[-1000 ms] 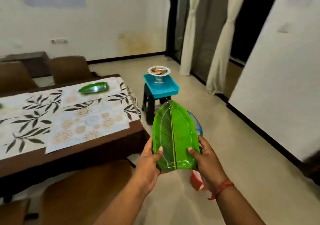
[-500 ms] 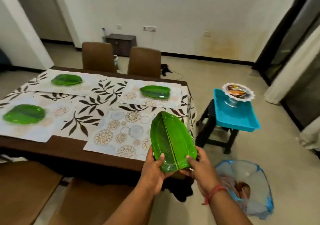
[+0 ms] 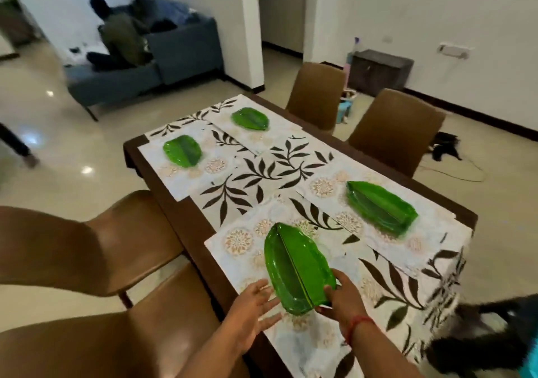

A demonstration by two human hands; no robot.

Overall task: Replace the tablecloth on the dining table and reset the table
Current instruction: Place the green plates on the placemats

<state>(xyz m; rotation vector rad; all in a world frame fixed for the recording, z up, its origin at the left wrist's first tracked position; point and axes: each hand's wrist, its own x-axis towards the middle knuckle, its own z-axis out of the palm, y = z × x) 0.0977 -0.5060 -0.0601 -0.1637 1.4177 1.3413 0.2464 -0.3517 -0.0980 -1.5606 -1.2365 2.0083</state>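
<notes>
A green leaf-shaped plate [image 3: 297,267] lies over the nearest floral placemat [image 3: 247,240] on the dining table [image 3: 180,211], which wears a white tablecloth with dark leaf prints [image 3: 262,174]. My right hand [image 3: 343,299] grips the plate's near right edge. My left hand [image 3: 253,305] is beside the plate's near left edge, fingers spread and off it. Three more green leaf plates sit on placemats: one at the right [image 3: 381,207], one at the far left [image 3: 182,150], one at the far end [image 3: 250,118].
Brown chairs stand close on my left [image 3: 87,246] and below [image 3: 116,342], two more on the table's far side [image 3: 317,95] [image 3: 398,130]. A blue sofa [image 3: 163,60] with people on it is at the back left. A dark blurred thing [image 3: 480,339] is at the lower right.
The view swung left along the table. The plate came down onto the near placemat. My left hand let go of it and opened; my right hand keeps its hold.
</notes>
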